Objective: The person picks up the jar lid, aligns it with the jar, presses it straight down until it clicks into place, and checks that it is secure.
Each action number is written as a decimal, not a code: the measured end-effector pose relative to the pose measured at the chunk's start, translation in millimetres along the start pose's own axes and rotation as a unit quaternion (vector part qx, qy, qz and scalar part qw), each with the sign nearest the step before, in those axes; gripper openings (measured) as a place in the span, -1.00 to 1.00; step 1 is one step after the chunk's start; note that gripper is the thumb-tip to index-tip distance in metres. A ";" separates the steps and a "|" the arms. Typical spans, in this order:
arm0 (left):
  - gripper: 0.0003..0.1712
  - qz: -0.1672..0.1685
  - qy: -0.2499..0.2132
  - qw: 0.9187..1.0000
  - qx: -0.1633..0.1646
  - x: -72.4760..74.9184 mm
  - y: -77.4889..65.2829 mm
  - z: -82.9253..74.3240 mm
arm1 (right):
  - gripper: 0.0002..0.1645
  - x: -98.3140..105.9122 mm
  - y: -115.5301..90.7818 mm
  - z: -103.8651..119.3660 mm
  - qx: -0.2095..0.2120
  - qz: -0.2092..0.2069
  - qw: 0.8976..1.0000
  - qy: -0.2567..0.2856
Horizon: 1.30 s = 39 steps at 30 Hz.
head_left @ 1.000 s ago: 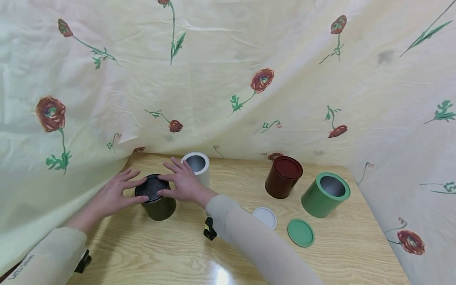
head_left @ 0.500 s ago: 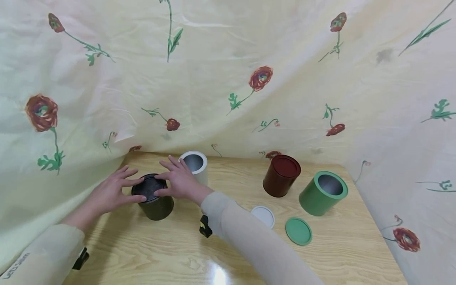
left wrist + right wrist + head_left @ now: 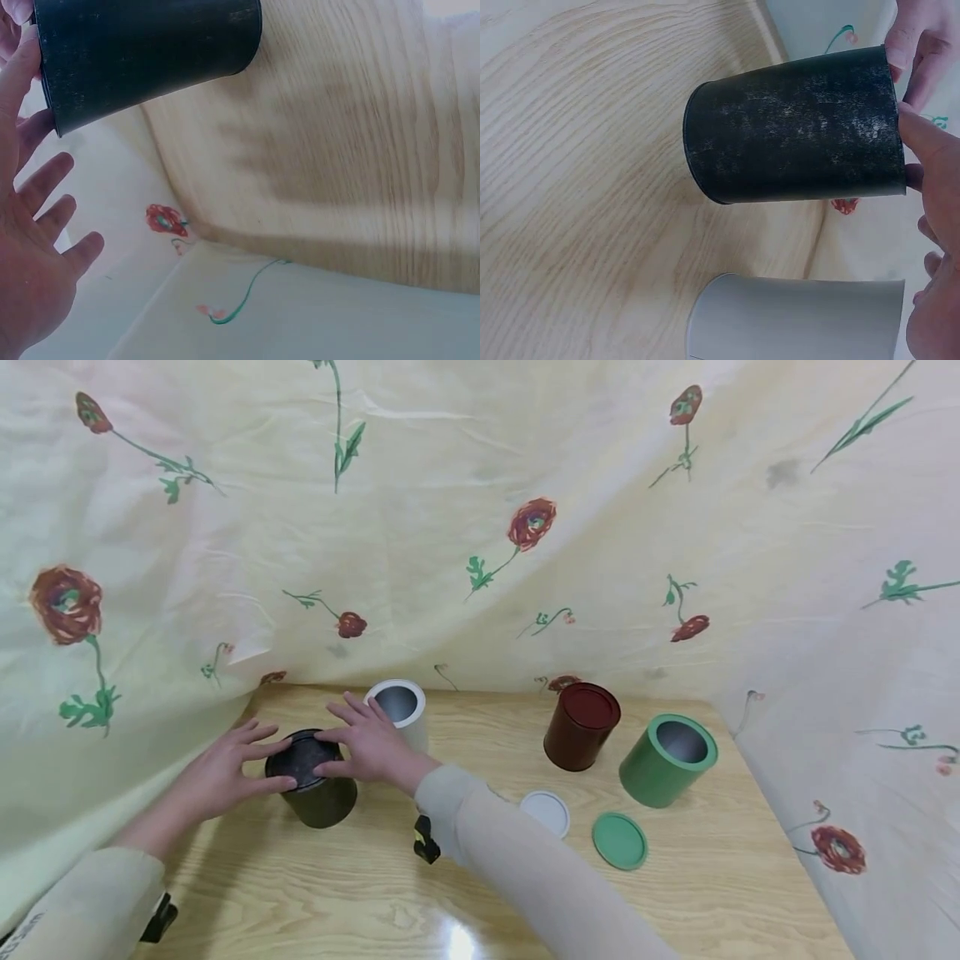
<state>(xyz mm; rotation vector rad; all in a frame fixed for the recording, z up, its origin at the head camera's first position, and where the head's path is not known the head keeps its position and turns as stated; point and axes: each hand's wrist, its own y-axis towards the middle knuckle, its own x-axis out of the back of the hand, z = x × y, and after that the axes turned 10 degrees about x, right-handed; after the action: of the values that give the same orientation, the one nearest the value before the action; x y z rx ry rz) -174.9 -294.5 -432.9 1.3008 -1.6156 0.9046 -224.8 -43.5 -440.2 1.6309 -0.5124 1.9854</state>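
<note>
A black can (image 3: 326, 806) stands upright at the left of the table, with a black lid (image 3: 302, 760) on its top. My left hand (image 3: 221, 772) touches the left and near side of the lid with spread thumb and forefinger. From the other side, my right hand (image 3: 371, 743) rests its thumb and forefinger on the same lid. The remaining fingers of both hands stick out free. In the right wrist view, fingertips of both hands meet the top edge of the black can's scuffed wall (image 3: 795, 124). The can's underside is hidden.
A white can (image 3: 417, 735) without a lid stands just behind my right hand. Farther right are a lidded dark red can (image 3: 581, 739) and an uncovered green can (image 3: 652, 777). A white lid (image 3: 546, 814) and a green lid (image 3: 619, 841) lie flat. Flowered cloth (image 3: 442, 527) hangs behind.
The head view has turned slightly, so everything sits a little farther left in it. Both hands stay on the black lid with hardly any visible movement.
</note>
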 end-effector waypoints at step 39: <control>-0.19 -0.041 0.036 0.983 -0.174 -4.1 47.5 -135.9 | -0.22 48.2 -183.1 -94.9 0.010 -0.101 0.993 0.066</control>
<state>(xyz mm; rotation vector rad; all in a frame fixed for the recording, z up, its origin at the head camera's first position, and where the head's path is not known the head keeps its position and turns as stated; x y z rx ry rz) -197.5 -160.0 -386.7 1.0694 -1.5673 0.5798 -195.3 165.1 -418.6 1.4877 -0.2670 1.9361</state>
